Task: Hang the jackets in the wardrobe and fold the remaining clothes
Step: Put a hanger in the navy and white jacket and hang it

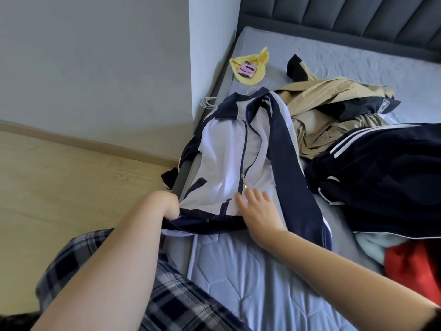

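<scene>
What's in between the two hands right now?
In the head view, the bottom of the white and navy jacket lies between the left hand and the right hand: its white front and dark hem, spread on the bed.

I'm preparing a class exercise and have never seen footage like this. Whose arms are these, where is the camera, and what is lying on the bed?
No machine here: a person wears one camera on the head, looking down at their own arms. On the bed lies a white and navy jacket. The right hand rests flat on it beside the zip, fingers straight. The left hand is at the hem, its fingers hidden, so I cannot tell whether it holds the cloth. Further off lie a beige jacket, a dark striped garment, a red garment and a yellow cloth.
</scene>
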Available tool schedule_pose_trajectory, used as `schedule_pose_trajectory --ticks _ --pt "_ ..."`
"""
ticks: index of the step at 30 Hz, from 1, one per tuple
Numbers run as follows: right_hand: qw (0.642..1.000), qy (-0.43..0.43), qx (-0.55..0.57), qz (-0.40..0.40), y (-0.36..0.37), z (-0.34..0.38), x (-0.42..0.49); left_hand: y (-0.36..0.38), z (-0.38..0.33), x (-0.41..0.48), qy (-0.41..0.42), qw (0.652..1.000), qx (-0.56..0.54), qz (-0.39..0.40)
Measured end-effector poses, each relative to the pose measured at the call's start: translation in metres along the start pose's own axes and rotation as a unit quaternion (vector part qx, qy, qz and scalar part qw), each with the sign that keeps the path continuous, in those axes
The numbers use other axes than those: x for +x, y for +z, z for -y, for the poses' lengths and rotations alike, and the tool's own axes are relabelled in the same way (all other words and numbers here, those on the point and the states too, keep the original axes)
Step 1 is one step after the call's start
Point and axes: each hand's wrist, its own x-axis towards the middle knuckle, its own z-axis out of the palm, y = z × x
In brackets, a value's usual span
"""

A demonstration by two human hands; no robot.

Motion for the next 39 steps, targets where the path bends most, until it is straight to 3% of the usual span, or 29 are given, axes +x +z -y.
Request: schedule_pose_trajectory --ticks 2,4,6,8,12,13,15,16,17,18,20,21,23,25,27,28,29,30,31,33,34,36,39 --pt "0.978 0.102 0.181 0.002 0.007 -0.009 -0.006 0.004 -0.008 0.003 0.022 0.998 -0.010 -0.058" --pt "0.900 0.213 0.377 0.044 0.005 -0.017 -0.003 0.010 -0.023 0.009 0.110 0.978 -0.062 -0.165" --pt "0.855 0.238 0.458 0.045 0.002 -0.030 0.007 0.013 -0.042 0.009 0.204 0.942 -0.115 -0.239" --pt "0.835 0.216 0.499 0.086 -0.011 -0.046 0.011 0.016 -0.056 0.006 0.251 0.928 -0.160 -0.226" --pt "0.877 0.057 0.383 0.284 -0.019 -0.073 0.003 0.025 -0.066 0.006 0.234 0.950 -0.050 -0.202" --pt "0.894 0.064 0.363 0.254 -0.017 -0.075 -0.001 0.026 -0.065 0.006 0.233 0.949 -0.040 -0.208" --pt "0.932 0.175 0.313 0.054 -0.011 -0.079 -0.009 0.027 -0.066 0.007 0.260 0.941 -0.067 -0.207" --pt "0.942 0.242 0.233 -0.007 -0.008 -0.084 -0.011 0.027 -0.069 0.005 0.278 0.934 -0.089 -0.205" --pt "0.945 0.293 0.145 0.019 -0.009 -0.088 -0.015 0.028 -0.072 0.004 0.293 0.927 -0.115 -0.206" --pt "0.936 0.319 0.097 0.108 -0.008 -0.093 -0.018 0.028 -0.074 0.004 0.300 0.921 -0.140 -0.207" --pt "0.901 0.291 0.078 0.312 -0.008 -0.103 -0.019 0.031 -0.079 0.005 0.299 0.915 -0.175 -0.206" --pt "0.888 0.275 0.092 0.358 -0.008 -0.109 -0.016 0.033 -0.080 0.005 0.294 0.915 -0.185 -0.204" --pt "0.905 0.301 0.116 0.276 -0.020 -0.132 -0.006 0.036 -0.082 0.006 0.289 0.919 -0.180 -0.199" --pt "0.913 0.391 0.112 0.006 -0.041 -0.165 0.009 0.037 -0.082 0.006 0.291 0.920 -0.174 -0.195" --pt "0.836 0.450 0.150 -0.277 -0.075 -0.197 0.017 0.037 -0.081 0.006 0.298 0.916 -0.177 -0.200" --pt "0.789 0.453 0.199 -0.363 -0.085 -0.210 0.020 0.036 -0.081 0.006 0.302 0.914 -0.179 -0.204" --pt "0.767 0.451 0.237 -0.389 -0.090 -0.216 0.025 0.037 -0.081 0.007 0.306 0.912 -0.180 -0.207" --pt "0.789 0.452 0.239 -0.342 -0.091 -0.212 0.030 0.037 -0.081 0.008 0.307 0.910 -0.184 -0.208" --pt "0.837 0.446 0.207 -0.241 -0.084 -0.202 0.036 0.038 -0.081 0.009 0.306 0.910 -0.189 -0.206" --pt "0.914 0.388 0.120 0.024 -0.055 -0.170 0.036 0.038 -0.081 0.014 0.293 0.915 -0.197 -0.197" --pt "0.924 0.345 0.083 0.139 -0.038 -0.153 0.031 0.038 -0.081 0.016 0.283 0.918 -0.200 -0.194" --pt "0.918 0.280 0.047 0.278 -0.004 -0.127 0.016 0.038 -0.080 0.018 0.269 0.920 -0.208 -0.193" --pt "0.905 0.282 0.071 0.311 0.012 -0.120 0.008 0.041 -0.081 0.021 0.263 0.914 -0.224 -0.212"
